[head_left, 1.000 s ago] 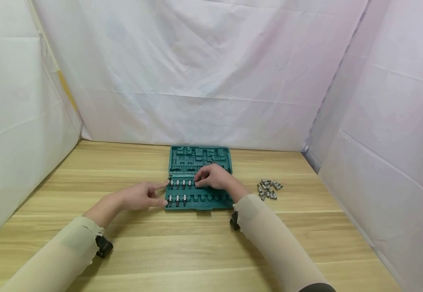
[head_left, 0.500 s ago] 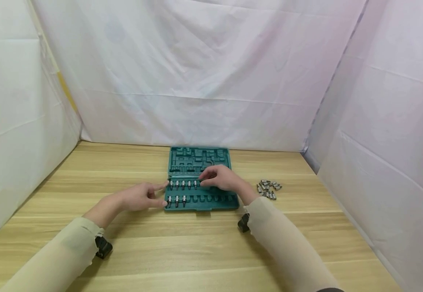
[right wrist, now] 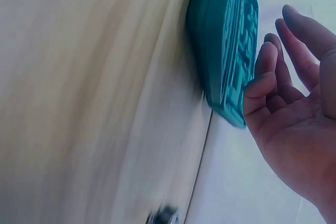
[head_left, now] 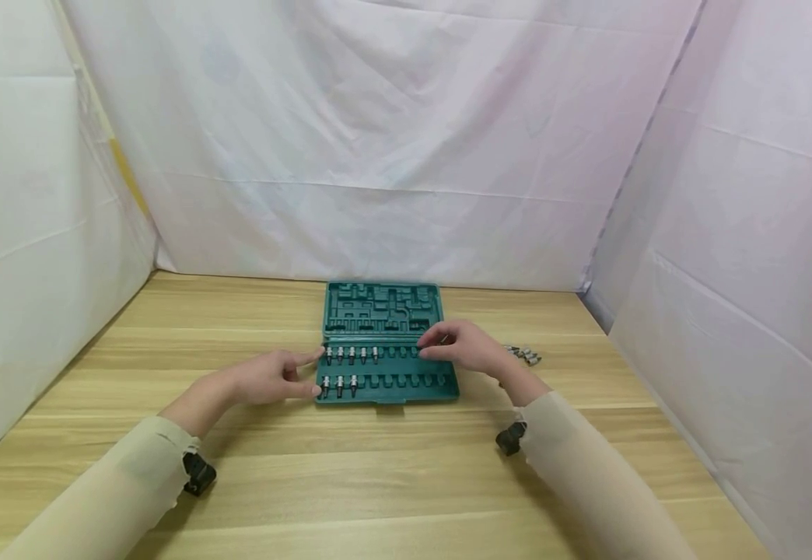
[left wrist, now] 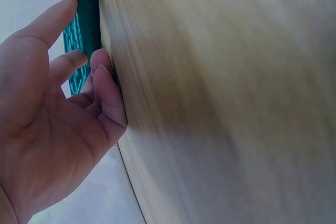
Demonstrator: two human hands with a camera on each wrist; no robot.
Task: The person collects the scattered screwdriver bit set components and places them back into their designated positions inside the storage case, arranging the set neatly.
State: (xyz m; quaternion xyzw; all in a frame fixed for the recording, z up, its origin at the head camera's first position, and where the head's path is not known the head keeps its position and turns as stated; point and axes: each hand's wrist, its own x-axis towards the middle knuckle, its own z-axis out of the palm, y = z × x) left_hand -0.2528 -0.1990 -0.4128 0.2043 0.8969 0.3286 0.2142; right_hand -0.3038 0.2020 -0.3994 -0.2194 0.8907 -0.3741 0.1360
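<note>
A green socket case (head_left: 406,368) lies unfolded at the back middle of the table. Several silver bit sockets (head_left: 352,354) fill the left of its upper row; 3 more bit sockets (head_left: 340,383) sit at the left of the lower row. My left hand (head_left: 262,378) rests at the case's left edge, thumb and forefinger straight and spread against the rim, the other fingers bent in the left wrist view. Over the right end of the upper row hovers my right hand (head_left: 469,347). In the right wrist view its relaxed fingers (right wrist: 266,59) hold nothing.
Loose bit sockets (head_left: 530,356) lie in a pile right of the case, partly behind my right hand and forearm. One blurred socket (right wrist: 165,215) shows low in the right wrist view. White cloth walls (head_left: 378,140) enclose the table's back and sides.
My right hand has let go of a bit socket, now seated fifth in the upper row, and has moved right across the case toward the pile. The left hand has stayed still.
</note>
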